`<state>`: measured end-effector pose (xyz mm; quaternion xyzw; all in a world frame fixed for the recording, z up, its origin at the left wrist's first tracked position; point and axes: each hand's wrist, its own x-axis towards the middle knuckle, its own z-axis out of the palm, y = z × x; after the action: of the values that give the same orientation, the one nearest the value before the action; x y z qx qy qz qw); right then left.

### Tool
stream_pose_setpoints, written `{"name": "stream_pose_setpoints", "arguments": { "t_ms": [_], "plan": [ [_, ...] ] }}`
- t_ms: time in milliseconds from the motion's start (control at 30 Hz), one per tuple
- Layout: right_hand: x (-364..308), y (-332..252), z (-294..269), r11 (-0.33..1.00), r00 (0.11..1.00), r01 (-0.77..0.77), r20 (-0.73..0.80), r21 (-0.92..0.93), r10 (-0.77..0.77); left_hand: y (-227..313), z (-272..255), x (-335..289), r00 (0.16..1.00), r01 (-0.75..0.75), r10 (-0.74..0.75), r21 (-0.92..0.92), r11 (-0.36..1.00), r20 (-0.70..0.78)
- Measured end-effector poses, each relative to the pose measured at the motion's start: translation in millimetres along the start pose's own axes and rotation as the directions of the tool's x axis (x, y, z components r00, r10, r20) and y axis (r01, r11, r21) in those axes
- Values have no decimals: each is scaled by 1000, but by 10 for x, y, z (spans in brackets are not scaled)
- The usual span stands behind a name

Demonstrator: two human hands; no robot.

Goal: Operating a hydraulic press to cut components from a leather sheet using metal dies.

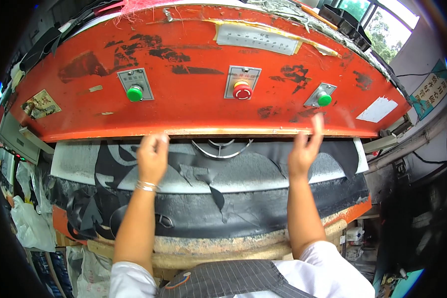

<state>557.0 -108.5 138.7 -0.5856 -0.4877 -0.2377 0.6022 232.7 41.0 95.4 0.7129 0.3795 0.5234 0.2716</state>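
My left hand (153,155), with a bracelet at the wrist, hangs before the lower edge of a red press head (193,107), its fingers loosely curled with a small gap between them. It holds nothing that I can see. My right hand (305,151) is raised, fingers apart and a fingertip blurred, below the right green button (324,100). Between the hands, a curved metal cutting die (222,156) shows partly from under the press head. It lies on black sheet material (328,154) over a pale board (69,161); its far part is hidden.
A left green button (134,93) and a red emergency stop button (242,91) sit on the press front. Black offcuts (87,211) pile at the bed's left, near a small metal ring-shaped piece (164,221). White plastic bags (32,223) hang at far left.
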Motion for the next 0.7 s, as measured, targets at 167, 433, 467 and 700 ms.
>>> {"name": "stream_pose_setpoints", "arguments": {
  "t_ms": [167,433,467,700],
  "plan": [
    [1087,-43,-14,957,927,69,-338,-280,-165,868,-342,671,714,-504,602,335,796,-358],
    [807,-273,-252,974,986,147,-53,-174,-158,1219,-677,330,942,-334,325,364,869,87],
    [519,-296,-345,969,974,219,80,-118,-211,1172,-642,28,953,-290,245,306,907,179],
    [-877,-1668,-1237,980,-52,-8,979,198,-198,1470,-705,-1959,770,-191,18,203,960,638]
  ]
}}
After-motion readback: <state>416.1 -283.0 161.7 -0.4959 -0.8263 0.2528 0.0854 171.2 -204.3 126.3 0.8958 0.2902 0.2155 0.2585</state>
